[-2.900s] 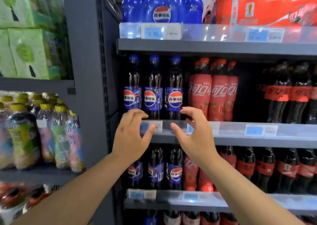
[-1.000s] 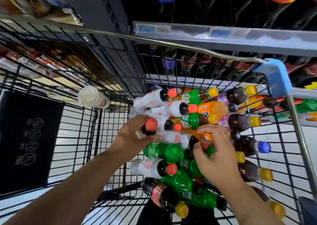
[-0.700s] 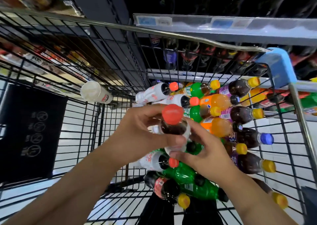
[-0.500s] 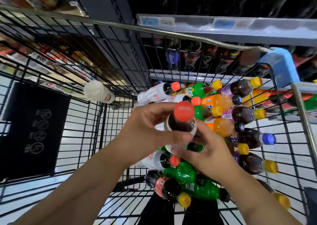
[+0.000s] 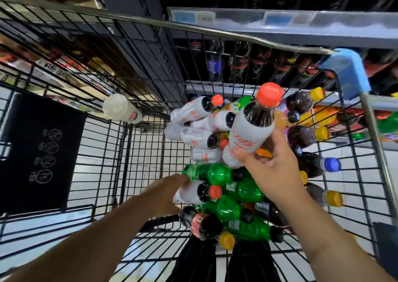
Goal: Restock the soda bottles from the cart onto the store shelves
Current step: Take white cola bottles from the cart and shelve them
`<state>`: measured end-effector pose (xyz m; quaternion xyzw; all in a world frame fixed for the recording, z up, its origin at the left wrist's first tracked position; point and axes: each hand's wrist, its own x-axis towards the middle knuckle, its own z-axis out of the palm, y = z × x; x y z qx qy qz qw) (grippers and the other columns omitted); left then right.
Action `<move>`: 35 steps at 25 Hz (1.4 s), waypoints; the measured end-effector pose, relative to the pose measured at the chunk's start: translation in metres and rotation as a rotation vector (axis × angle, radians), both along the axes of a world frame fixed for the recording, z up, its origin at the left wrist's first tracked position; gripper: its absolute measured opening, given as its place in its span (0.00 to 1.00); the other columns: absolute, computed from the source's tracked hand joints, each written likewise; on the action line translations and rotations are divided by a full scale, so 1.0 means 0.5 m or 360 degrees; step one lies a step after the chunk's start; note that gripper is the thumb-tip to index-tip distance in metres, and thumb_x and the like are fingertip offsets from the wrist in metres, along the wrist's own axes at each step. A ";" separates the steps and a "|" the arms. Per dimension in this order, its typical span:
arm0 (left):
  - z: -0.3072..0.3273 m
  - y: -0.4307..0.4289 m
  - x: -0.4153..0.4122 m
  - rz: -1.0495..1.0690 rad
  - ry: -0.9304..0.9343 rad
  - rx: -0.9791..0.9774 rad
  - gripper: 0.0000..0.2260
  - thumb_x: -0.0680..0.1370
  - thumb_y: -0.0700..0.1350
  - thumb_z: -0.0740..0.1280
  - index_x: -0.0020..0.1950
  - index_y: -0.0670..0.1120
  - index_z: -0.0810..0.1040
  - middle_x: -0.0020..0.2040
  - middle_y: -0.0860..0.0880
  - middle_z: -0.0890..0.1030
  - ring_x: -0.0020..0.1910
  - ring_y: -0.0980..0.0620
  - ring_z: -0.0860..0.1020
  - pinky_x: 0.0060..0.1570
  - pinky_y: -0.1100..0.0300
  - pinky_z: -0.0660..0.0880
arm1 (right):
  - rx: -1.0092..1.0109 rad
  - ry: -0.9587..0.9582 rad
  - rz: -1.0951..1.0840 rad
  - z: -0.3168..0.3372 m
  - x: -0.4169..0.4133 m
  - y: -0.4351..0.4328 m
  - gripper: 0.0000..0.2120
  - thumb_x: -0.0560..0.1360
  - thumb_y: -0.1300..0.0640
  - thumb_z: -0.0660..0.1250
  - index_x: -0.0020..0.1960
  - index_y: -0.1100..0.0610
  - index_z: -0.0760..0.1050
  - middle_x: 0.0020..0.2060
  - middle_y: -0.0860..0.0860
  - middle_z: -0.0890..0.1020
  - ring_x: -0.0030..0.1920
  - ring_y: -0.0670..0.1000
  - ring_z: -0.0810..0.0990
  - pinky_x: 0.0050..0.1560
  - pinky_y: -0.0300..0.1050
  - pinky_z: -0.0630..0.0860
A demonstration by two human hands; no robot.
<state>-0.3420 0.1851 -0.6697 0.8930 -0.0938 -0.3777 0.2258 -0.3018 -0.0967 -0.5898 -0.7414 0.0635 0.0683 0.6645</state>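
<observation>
I look down into a black wire shopping cart (image 5: 133,51). My right hand (image 5: 270,172) grips a white-labelled cola bottle with a red cap (image 5: 251,129), held upright above the pile. My left hand (image 5: 167,192) reaches low into the cart and touches another white-labelled, red-capped bottle (image 5: 197,192) lying on its side; whether its fingers are closed on it is hidden. Several green bottles (image 5: 217,173), white-labelled ones (image 5: 191,134) and dark ones with yellow caps (image 5: 305,134) lie stacked in the cart.
The grey store shelf edge with price tags (image 5: 280,21) runs across the top, dark bottles behind it. A blue cart corner guard (image 5: 346,73) sits at upper right. A white bottle (image 5: 121,109) pokes through the cart's left wall. A black panel (image 5: 41,150) hangs at left.
The raised white-labelled bottle passed from both hands to my right hand alone and moved up and right. My left hand let go and dropped to a second bottle lower in the cart.
</observation>
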 end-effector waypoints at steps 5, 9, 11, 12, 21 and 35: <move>-0.009 -0.053 -0.015 0.0166 -0.0230 -0.0251 0.27 0.68 0.51 0.78 0.64 0.55 0.73 0.53 0.59 0.80 0.50 0.58 0.80 0.46 0.61 0.78 | -0.0003 -0.0008 0.0020 0.000 0.003 0.000 0.29 0.72 0.54 0.79 0.69 0.43 0.72 0.56 0.37 0.82 0.60 0.41 0.81 0.55 0.36 0.81; -0.004 -0.064 -0.019 0.0243 -0.0245 -0.0390 0.25 0.69 0.50 0.79 0.63 0.54 0.77 0.54 0.57 0.81 0.52 0.58 0.80 0.50 0.54 0.79 | 0.0011 0.0000 0.0021 -0.001 0.005 -0.005 0.29 0.72 0.50 0.78 0.69 0.40 0.71 0.58 0.36 0.81 0.60 0.41 0.80 0.55 0.35 0.80; 0.012 -0.052 -0.016 0.0482 -0.0215 -0.0458 0.25 0.68 0.48 0.81 0.62 0.56 0.77 0.52 0.59 0.82 0.51 0.62 0.81 0.47 0.60 0.79 | 0.0039 0.0004 -0.0011 0.002 0.007 -0.003 0.29 0.71 0.47 0.78 0.68 0.37 0.71 0.59 0.36 0.81 0.60 0.41 0.81 0.56 0.36 0.81; 0.030 -0.045 -0.009 0.0620 -0.0208 -0.0441 0.27 0.67 0.48 0.82 0.62 0.58 0.76 0.52 0.61 0.82 0.51 0.65 0.80 0.45 0.65 0.78 | 0.0051 0.0007 -0.0037 0.005 0.007 -0.002 0.29 0.70 0.45 0.78 0.67 0.35 0.71 0.59 0.36 0.82 0.60 0.42 0.82 0.57 0.38 0.81; 0.355 -0.063 0.141 0.1124 -0.0581 -0.0760 0.25 0.61 0.48 0.85 0.54 0.57 0.80 0.47 0.59 0.86 0.45 0.62 0.83 0.40 0.70 0.78 | 0.0049 -0.0036 -0.0186 0.129 0.004 0.005 0.28 0.67 0.42 0.78 0.65 0.35 0.74 0.55 0.35 0.84 0.53 0.39 0.84 0.50 0.34 0.82; 0.777 -0.260 0.190 0.1262 -0.0350 -0.1831 0.17 0.70 0.67 0.73 0.53 0.59 0.82 0.48 0.49 0.87 0.43 0.48 0.86 0.37 0.58 0.80 | 0.0086 -0.0331 -0.0215 0.576 0.023 -0.086 0.19 0.63 0.36 0.73 0.55 0.33 0.79 0.51 0.40 0.87 0.51 0.41 0.85 0.50 0.42 0.79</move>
